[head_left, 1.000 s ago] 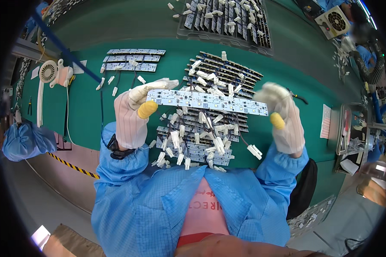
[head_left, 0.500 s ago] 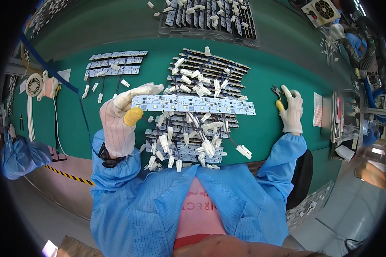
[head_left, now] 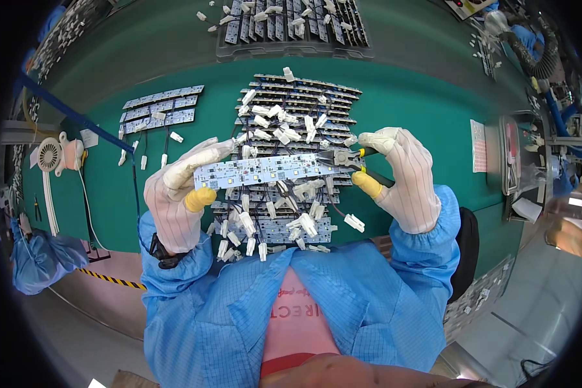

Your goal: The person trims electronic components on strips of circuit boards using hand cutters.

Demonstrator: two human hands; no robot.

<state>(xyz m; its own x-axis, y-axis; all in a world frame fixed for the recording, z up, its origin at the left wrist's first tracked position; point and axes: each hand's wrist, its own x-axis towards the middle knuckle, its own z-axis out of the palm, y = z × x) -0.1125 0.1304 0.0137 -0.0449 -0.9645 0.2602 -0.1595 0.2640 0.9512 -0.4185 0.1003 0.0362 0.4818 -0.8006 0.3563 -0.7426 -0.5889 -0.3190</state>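
Observation:
My gloved left hand (head_left: 186, 178), a yellow cover on its thumb, grips the left end of a white LED circuit board strip (head_left: 255, 171). The strip is held up above a pile of similar boards (head_left: 304, 87) with wires and white connectors (head_left: 306, 224). Closed round a pair of small cutting pliers (head_left: 344, 158) is my gloved right hand (head_left: 394, 174), its thumb also covered in yellow. The pliers' jaws lie over the right part of the strip; whether they touch it I cannot tell.
Three board strips (head_left: 158, 115) lie at the left on the green bench (head_left: 394, 103). A clear tray (head_left: 291, 50) of upright boards stands at the far side. A small fan (head_left: 50, 154) is at the left, beside a white cable. Another person's blue sleeve (head_left: 42, 255) shows at far left.
My right hand has come in from the right with the pliers, bringing their jaws to the strip. The strip, still in my left hand, now slants up toward the right.

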